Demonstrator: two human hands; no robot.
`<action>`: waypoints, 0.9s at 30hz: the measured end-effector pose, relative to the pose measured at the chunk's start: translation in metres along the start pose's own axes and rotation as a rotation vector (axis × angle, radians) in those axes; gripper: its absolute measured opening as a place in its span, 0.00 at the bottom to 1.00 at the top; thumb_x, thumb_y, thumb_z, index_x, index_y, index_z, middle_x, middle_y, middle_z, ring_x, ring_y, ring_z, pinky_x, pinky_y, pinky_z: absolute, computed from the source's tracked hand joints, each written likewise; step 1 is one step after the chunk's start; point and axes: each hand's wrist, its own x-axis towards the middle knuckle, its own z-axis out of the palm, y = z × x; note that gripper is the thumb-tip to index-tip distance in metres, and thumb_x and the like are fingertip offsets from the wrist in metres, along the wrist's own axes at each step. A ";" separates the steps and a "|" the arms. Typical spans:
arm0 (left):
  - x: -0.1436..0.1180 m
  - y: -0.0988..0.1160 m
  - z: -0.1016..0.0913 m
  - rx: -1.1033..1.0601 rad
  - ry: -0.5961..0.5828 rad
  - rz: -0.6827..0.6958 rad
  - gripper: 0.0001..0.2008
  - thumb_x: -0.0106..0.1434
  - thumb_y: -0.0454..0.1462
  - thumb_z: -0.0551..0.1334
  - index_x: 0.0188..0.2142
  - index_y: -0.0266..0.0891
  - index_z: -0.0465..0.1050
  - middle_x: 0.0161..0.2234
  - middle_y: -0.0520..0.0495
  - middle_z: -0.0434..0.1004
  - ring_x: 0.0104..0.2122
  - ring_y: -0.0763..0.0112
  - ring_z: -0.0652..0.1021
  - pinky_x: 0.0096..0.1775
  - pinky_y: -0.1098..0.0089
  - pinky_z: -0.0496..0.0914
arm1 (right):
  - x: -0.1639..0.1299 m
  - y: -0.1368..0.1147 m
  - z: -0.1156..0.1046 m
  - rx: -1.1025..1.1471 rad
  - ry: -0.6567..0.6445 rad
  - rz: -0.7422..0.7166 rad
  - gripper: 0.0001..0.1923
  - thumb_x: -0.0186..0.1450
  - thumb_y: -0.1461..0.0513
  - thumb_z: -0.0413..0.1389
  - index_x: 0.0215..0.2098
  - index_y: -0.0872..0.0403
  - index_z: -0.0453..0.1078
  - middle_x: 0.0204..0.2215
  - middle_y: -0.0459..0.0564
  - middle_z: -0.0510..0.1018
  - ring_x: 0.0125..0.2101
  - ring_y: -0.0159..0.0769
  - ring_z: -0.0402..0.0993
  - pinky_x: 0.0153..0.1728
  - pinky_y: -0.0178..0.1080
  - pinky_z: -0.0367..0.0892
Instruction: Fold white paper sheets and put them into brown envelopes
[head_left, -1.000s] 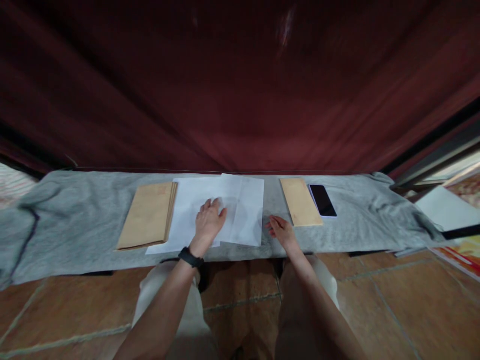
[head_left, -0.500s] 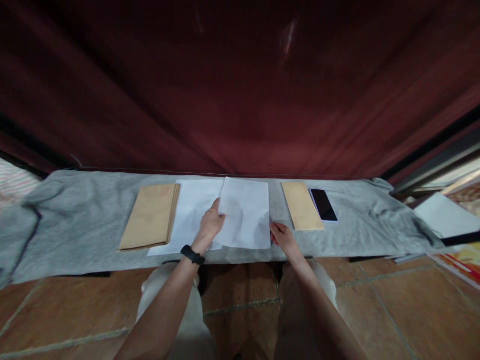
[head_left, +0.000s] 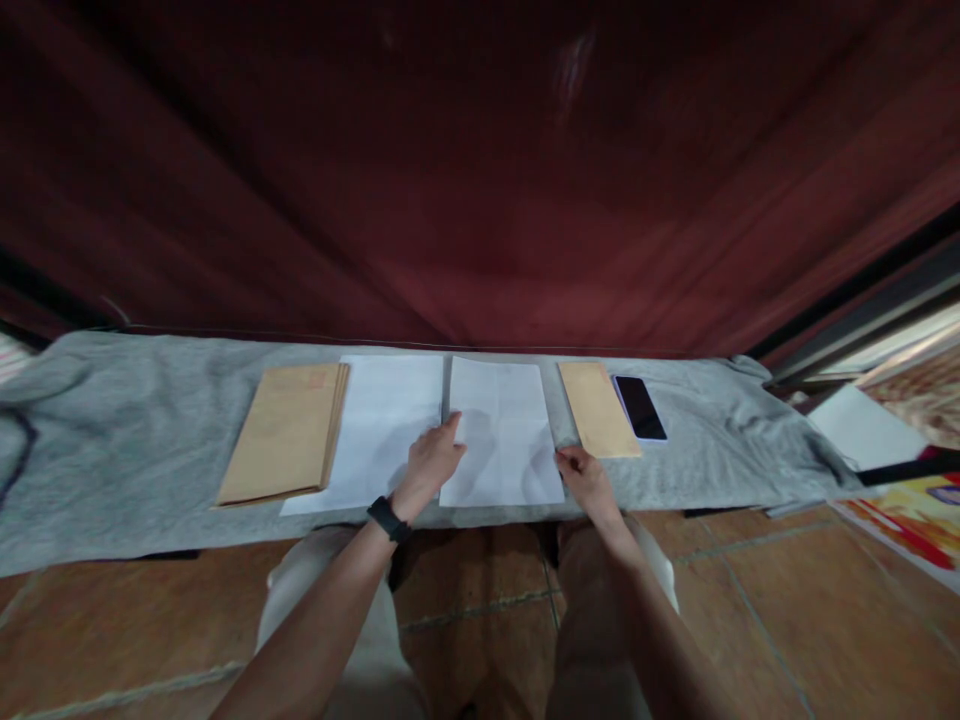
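A white sheet of paper (head_left: 499, 450) with faint crease lines lies flat in front of me. My left hand (head_left: 433, 462) rests at its left edge, index finger stretched out and thumb apart, not gripping it. At the sheet's lower right edge, my right hand (head_left: 585, 480) pinches the paper between closed fingers. To the left lie more white sheets (head_left: 390, 410), partly under a stack of brown envelopes (head_left: 283, 430). One single brown envelope (head_left: 600, 412) is just beyond my right hand, beside a dark-screened phone (head_left: 640, 408).
Everything lies on a long, low surface covered with grey cloth (head_left: 142, 440). A dark red curtain-like sheet (head_left: 480, 200) hangs right behind it. On the right, a white flat object (head_left: 866, 428) and a colourful printed packet (head_left: 911, 525) stand near the edge. Tiled floor (head_left: 480, 640) shows below.
The sheet has come down flat and shifted slightly right, apart from the other white sheets. My left hand has released its grip on the left edge; my right hand keeps to the right edge.
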 end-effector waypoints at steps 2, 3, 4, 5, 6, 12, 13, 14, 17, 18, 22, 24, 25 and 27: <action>-0.001 0.001 0.003 0.056 0.016 0.018 0.31 0.70 0.38 0.59 0.70 0.37 0.58 0.57 0.35 0.78 0.55 0.54 0.79 0.54 0.60 0.71 | 0.002 -0.003 -0.004 -0.020 0.027 0.013 0.16 0.66 0.53 0.49 0.37 0.51 0.75 0.25 0.47 0.78 0.26 0.37 0.75 0.29 0.35 0.68; -0.002 0.002 0.005 0.083 0.026 0.028 0.30 0.70 0.39 0.59 0.70 0.37 0.58 0.56 0.35 0.79 0.55 0.54 0.79 0.54 0.61 0.71 | 0.003 -0.005 -0.006 -0.022 0.032 0.009 0.15 0.66 0.54 0.49 0.39 0.52 0.76 0.26 0.47 0.78 0.27 0.37 0.75 0.30 0.35 0.68; -0.002 0.002 0.006 0.106 0.034 0.036 0.30 0.71 0.39 0.59 0.70 0.37 0.59 0.55 0.35 0.79 0.54 0.54 0.79 0.54 0.61 0.71 | 0.005 -0.009 -0.008 -0.025 0.031 -0.008 0.15 0.66 0.56 0.50 0.41 0.52 0.76 0.26 0.47 0.79 0.28 0.37 0.76 0.31 0.35 0.69; -0.002 0.001 0.007 0.124 0.039 0.040 0.29 0.71 0.40 0.59 0.69 0.37 0.59 0.55 0.35 0.79 0.54 0.54 0.79 0.53 0.60 0.71 | 0.007 -0.013 -0.010 -0.021 0.019 -0.033 0.15 0.66 0.57 0.50 0.42 0.53 0.76 0.27 0.47 0.79 0.29 0.37 0.77 0.33 0.36 0.70; -0.002 0.001 0.007 0.134 0.042 0.041 0.29 0.71 0.40 0.59 0.69 0.38 0.59 0.54 0.35 0.80 0.53 0.53 0.80 0.53 0.60 0.72 | 0.010 -0.017 -0.010 -0.009 0.002 -0.062 0.15 0.66 0.58 0.50 0.44 0.53 0.76 0.29 0.48 0.80 0.31 0.37 0.78 0.35 0.36 0.71; -0.002 0.001 0.003 0.127 0.042 0.041 0.28 0.71 0.38 0.59 0.69 0.38 0.61 0.54 0.36 0.80 0.53 0.53 0.80 0.52 0.59 0.72 | 0.033 -0.053 0.003 -0.069 -0.140 -0.308 0.16 0.69 0.63 0.50 0.50 0.52 0.76 0.48 0.53 0.81 0.46 0.38 0.79 0.50 0.39 0.74; -0.003 0.002 0.002 0.138 0.046 0.042 0.28 0.71 0.39 0.58 0.69 0.37 0.61 0.54 0.35 0.80 0.52 0.53 0.80 0.52 0.59 0.72 | 0.038 -0.058 0.009 -0.101 -0.136 -0.360 0.16 0.69 0.64 0.51 0.51 0.53 0.75 0.50 0.54 0.80 0.49 0.39 0.78 0.55 0.41 0.72; -0.005 0.003 0.002 0.150 0.050 0.041 0.28 0.71 0.39 0.58 0.69 0.36 0.61 0.54 0.35 0.80 0.52 0.52 0.80 0.51 0.58 0.72 | 0.043 -0.061 0.014 -0.132 -0.122 -0.404 0.17 0.70 0.64 0.51 0.53 0.54 0.75 0.53 0.55 0.79 0.53 0.40 0.76 0.58 0.43 0.69; -0.009 0.005 0.004 0.193 0.080 0.042 0.26 0.72 0.39 0.58 0.67 0.33 0.63 0.50 0.34 0.81 0.49 0.53 0.81 0.50 0.58 0.73 | 0.052 -0.065 0.033 -0.215 -0.095 -0.486 0.20 0.71 0.64 0.51 0.60 0.55 0.71 0.61 0.58 0.73 0.63 0.44 0.67 0.65 0.48 0.64; -0.011 0.005 0.005 0.213 0.108 0.047 0.26 0.71 0.38 0.58 0.66 0.33 0.64 0.50 0.34 0.81 0.49 0.52 0.81 0.50 0.58 0.73 | 0.053 -0.064 0.038 -0.243 -0.097 -0.501 0.21 0.72 0.64 0.50 0.62 0.55 0.69 0.64 0.58 0.71 0.65 0.44 0.64 0.65 0.49 0.62; -0.012 0.007 0.010 0.313 0.251 0.121 0.23 0.69 0.34 0.58 0.62 0.32 0.69 0.56 0.31 0.77 0.53 0.50 0.78 0.54 0.55 0.71 | 0.047 -0.053 0.056 -0.365 -0.123 -0.497 0.25 0.73 0.62 0.50 0.67 0.56 0.64 0.68 0.59 0.65 0.69 0.48 0.57 0.66 0.53 0.60; -0.010 0.008 0.015 0.352 0.285 0.192 0.23 0.69 0.30 0.55 0.62 0.33 0.69 0.61 0.31 0.73 0.57 0.51 0.76 0.57 0.53 0.69 | 0.043 -0.049 0.059 -0.419 -0.147 -0.486 0.25 0.74 0.60 0.50 0.67 0.56 0.64 0.68 0.60 0.64 0.68 0.49 0.58 0.66 0.53 0.59; -0.009 0.008 0.018 0.368 0.293 0.240 0.24 0.69 0.28 0.53 0.63 0.34 0.69 0.64 0.32 0.70 0.59 0.51 0.74 0.59 0.53 0.68 | 0.043 -0.048 0.059 -0.438 -0.162 -0.486 0.25 0.74 0.59 0.50 0.67 0.55 0.64 0.68 0.59 0.64 0.68 0.49 0.59 0.66 0.53 0.59; -0.005 0.010 0.026 0.388 0.298 0.353 0.25 0.69 0.26 0.51 0.63 0.35 0.69 0.67 0.36 0.65 0.64 0.53 0.70 0.63 0.53 0.65 | 0.043 -0.047 0.058 -0.457 -0.194 -0.498 0.25 0.74 0.59 0.50 0.68 0.54 0.64 0.69 0.58 0.64 0.68 0.48 0.59 0.66 0.52 0.59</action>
